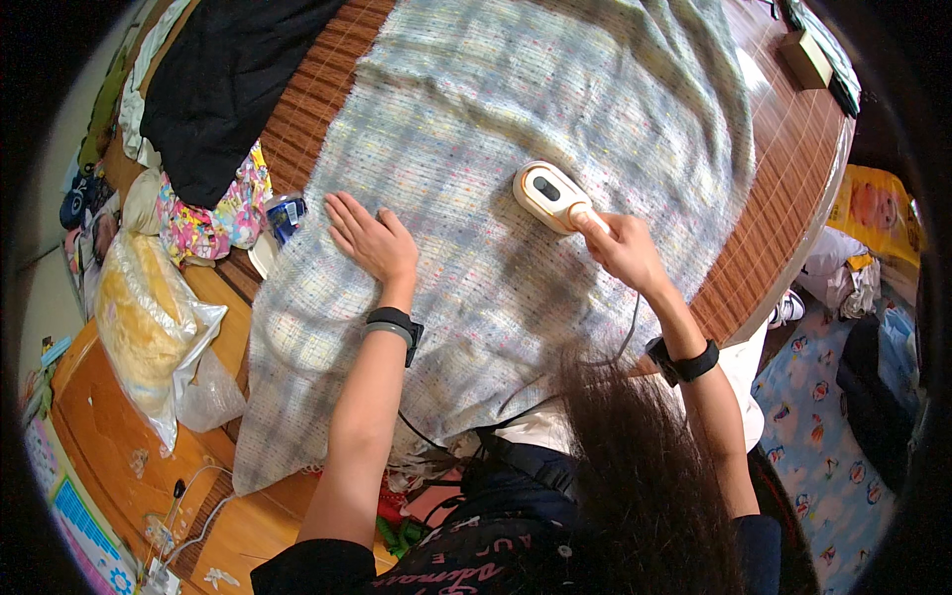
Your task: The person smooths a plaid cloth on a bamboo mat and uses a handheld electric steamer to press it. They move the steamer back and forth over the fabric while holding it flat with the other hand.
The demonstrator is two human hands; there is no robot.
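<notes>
A pale woven cloth (pixel 446 129) with a bluish-grey check and coloured flecks is spread over the table, rumpled in places and hanging over its near edge. My right hand (pixel 627 253) is wrapped round the handle of a small white handheld iron (pixel 547 192) with a gold-coloured rim and a dark oval on top. The iron is over the middle of the cloth; whether its sole touches the fabric is hidden. From under my right hand a thin cord runs down toward my body. My left hand (pixel 372 238) lies flat on the cloth at the left, fingers stretched out, holding nothing.
Black fabric (pixel 233 79) and a colourful printed cloth (pixel 218 213) lie at the left. Below them, a clear plastic bag with something yellow (pixel 144 317) rests on a lower wooden surface (pixel 94 397) with white cords. A small box (pixel 804 59) stands at the table's far right.
</notes>
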